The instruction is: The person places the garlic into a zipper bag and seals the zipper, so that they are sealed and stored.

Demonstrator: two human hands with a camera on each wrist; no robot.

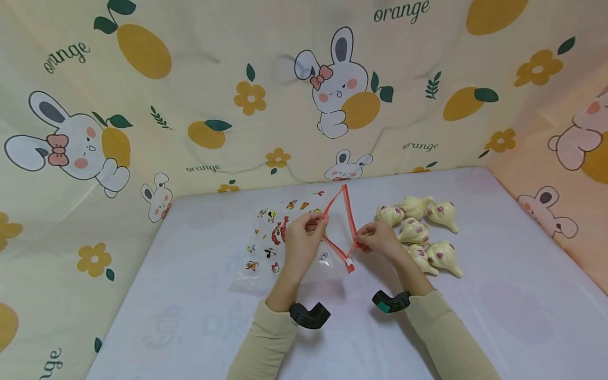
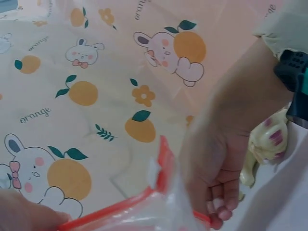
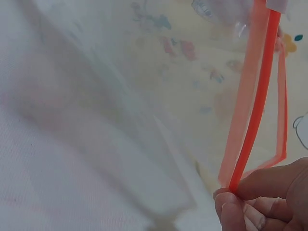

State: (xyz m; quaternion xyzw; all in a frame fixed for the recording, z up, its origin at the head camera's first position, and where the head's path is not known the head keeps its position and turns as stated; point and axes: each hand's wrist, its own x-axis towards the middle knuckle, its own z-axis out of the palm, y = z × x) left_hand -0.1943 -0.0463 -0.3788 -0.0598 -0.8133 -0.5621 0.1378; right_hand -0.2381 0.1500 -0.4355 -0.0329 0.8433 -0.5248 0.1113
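Note:
A clear zip bag (image 1: 261, 258) printed with small cartoon figures lies on the white table, its red-edged mouth spread into a wide diamond. My left hand (image 1: 304, 237) pinches the left side of that red edge. On the opposite side, my right hand (image 1: 380, 240) holds the edge between thumb and fingers, as the right wrist view shows with the red zip strip (image 3: 255, 106) rising from the fingertips. A white slider sits near the bag's front corner. Just beyond my right hand lie several garlic bulbs (image 1: 442, 256), cream with purple patches.
A cloth with rabbits and oranges (image 1: 266, 47) hangs behind the table (image 1: 190, 316) and along both sides. Dark wrist cameras (image 1: 311, 315) are strapped at both sleeves.

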